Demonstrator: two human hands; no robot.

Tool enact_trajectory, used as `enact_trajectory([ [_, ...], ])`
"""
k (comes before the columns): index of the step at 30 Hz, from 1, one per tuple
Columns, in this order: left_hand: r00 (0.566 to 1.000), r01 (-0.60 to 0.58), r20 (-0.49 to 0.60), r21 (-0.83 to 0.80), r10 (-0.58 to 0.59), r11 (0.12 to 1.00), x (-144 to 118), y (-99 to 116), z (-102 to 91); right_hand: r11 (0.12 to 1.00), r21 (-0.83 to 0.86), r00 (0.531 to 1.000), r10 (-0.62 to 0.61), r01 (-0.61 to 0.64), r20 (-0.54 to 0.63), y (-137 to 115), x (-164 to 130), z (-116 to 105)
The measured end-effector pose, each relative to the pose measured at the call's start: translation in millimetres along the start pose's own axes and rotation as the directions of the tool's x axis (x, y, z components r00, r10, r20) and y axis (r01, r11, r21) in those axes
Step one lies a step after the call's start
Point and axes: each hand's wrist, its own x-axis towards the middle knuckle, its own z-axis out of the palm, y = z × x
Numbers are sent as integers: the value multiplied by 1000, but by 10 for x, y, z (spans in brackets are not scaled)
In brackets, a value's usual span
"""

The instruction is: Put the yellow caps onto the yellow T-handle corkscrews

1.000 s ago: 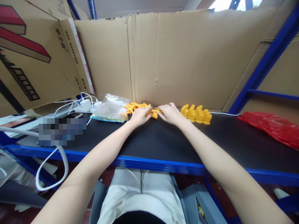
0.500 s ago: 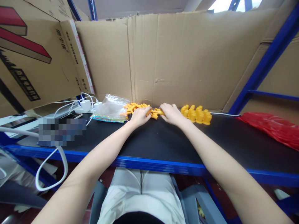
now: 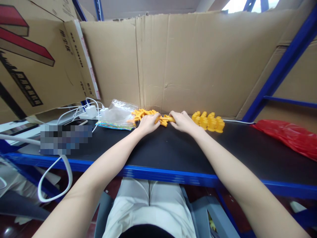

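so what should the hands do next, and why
Probably raise the yellow piece slightly: the left hand and right hand appear to grip its opposite ends, while loose yellow parts lie close by and might get in the way.

I'm looking into workshop or storeroom, can't tell which from my end. Blue metal rack [image 3: 283, 66] frames spot, its shelf topped with black sheet [image 3: 170, 150] at bench height, over seated lap. Big cardboard panel [image 3: 213, 62] stands upright along back like makeshift wall. Printed carton [image 3: 71, 72], red graphics and Chinese lettering, closes off left side. I see white chargers [image 3: 91, 111] and loose cables at left, red plastic bag [image 3: 284, 135] at right, dark red floor [image 3: 91, 228] below.
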Motion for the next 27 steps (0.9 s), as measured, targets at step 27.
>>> enact_trajectory([
  [27,999,33,41,3,-33,999,-3,-5,8,999,-15,997,53,-52,60,-20,27,25],
])
